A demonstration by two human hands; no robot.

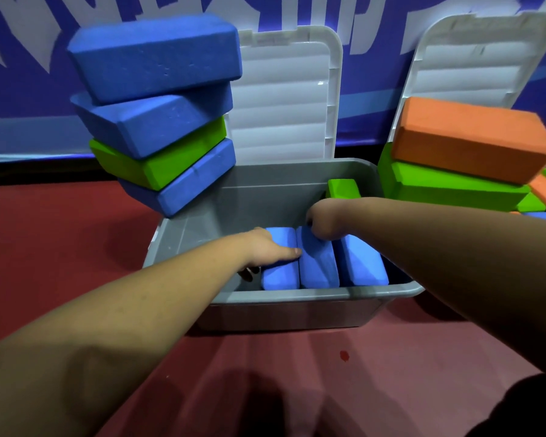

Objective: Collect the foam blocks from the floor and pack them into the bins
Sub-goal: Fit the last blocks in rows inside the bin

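Your bin [297,293] sits at 12 o'clock on the red floor [76,234] with its lid [284,99] thrown back. It is only partly packed, and the left half of its base is bare grey.

The left stack [158,121] at 10 o'clock has three blue blocks and one green. It stands outside the bin by the far-left corner, so all four are left to pack. At 2 o'clock the right stack [467,165], orange on green, also waits outside. More orange and green blocks lie past it at 3 o'clock, possibly in a second bin, though the edge of the view is too cramped to say.

Inside the bin, the blue row [360,263] of three blocks stands on edge, side by side along the near wall. A green block [342,188] stands at the back right.

Your left hand [265,250] grips the row's left block, thumb across the top and fingers down its outer side. Your right hand [325,222] curls its fingers over the far end of the middle block. You seem to be squaring the row tight. By this count the job is under halfway.
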